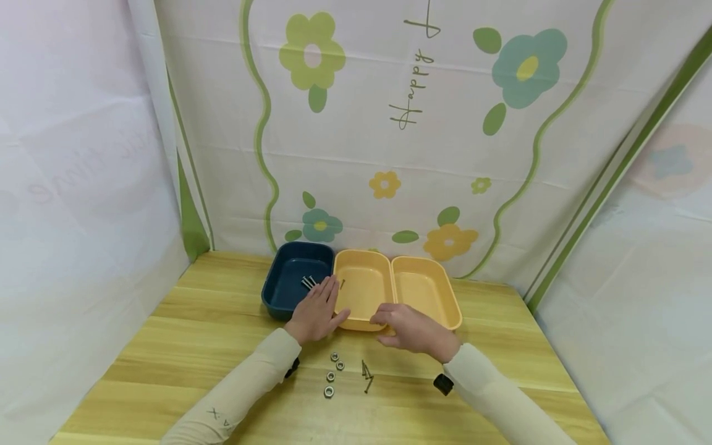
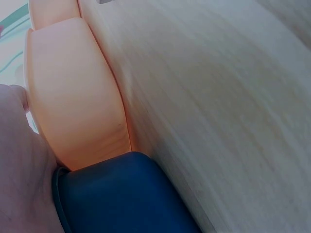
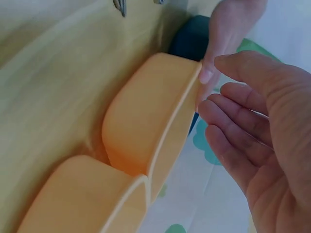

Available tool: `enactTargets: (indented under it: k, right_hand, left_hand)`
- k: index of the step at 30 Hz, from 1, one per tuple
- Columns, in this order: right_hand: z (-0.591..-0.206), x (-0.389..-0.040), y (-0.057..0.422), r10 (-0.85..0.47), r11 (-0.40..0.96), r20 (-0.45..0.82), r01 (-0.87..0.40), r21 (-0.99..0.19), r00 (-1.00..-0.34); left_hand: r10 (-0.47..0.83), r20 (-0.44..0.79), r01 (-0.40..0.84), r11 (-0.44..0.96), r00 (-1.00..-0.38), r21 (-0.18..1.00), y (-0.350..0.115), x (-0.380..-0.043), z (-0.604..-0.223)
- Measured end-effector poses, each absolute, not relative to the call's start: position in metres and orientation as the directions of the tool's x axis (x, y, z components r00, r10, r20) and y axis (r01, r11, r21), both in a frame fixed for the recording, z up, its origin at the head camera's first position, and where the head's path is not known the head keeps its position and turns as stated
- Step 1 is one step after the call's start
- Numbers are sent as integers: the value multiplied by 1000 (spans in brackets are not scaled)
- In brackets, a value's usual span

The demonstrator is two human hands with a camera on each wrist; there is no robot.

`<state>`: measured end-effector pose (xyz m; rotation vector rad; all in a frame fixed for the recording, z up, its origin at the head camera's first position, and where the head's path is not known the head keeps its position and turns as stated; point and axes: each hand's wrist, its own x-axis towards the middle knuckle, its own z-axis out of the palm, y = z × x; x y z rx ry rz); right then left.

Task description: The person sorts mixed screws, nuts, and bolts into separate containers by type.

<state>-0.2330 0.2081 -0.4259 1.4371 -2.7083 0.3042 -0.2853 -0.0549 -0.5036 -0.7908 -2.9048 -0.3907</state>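
Observation:
My left hand (image 1: 316,314) lies with straight fingers over the rims where the dark blue bin (image 1: 272,290) meets the middle yellow bin (image 1: 364,322). Several screws (image 1: 308,282) show in the blue bin beside its fingers, and a single screw (image 1: 342,284) in the middle one. Above the front edge of the yellow bins hovers my right hand (image 1: 417,330). In the right wrist view its fingers (image 3: 238,131) are loosely bent, the thumb apart from them, and nothing is between them. Part of the left hand hides the blue bin's near right corner.
A second yellow bin (image 1: 428,296) stands at the right end of the row. Nearer to me on the wooden table (image 1: 222,346) lie several hex nuts (image 1: 330,376) and a few screws (image 1: 368,371). A printed cloth (image 1: 356,142) hangs behind the bins.

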Motion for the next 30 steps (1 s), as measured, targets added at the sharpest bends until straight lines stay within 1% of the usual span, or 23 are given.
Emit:
enactTargets:
  k: [2,6,9,17,22,26,30]
  right_hand:
    - [-431,-229,208,-834,519,137,-844,-136,-535]
    - [-441,-221,207,-873,457,103,-873,-171,-477]
    - [-448,-216,206,-887,436,64,-876,-206,-457]
    - [-466,-205,204,-908,411,-16,-885,-219,-418]
    - [-475,-200,203,-911,409,-33,-886,-218,-412]
    - [-480,-198,203,-911,410,-28,-894,-180,-412]
    - [-483,-198,203,-911,408,-18,-894,-184,-412]
  left_hand:
    - [484,169,512,829,-858,224,-55,-284,-503]
    - [486,164,512,830,-858,222,-56,-283,-503]
    - [485,169,512,829,-858,224,-57,-283,-503]
    - [483,160,508,831,-861,225,-56,-282,-500]
    - [477,159,503,834,-864,229,-56,-282,-501]
    - [478,159,503,834,-864,228,-56,-282,-501]
    - [477,159,503,834,-864,228,-56,-281,-500]
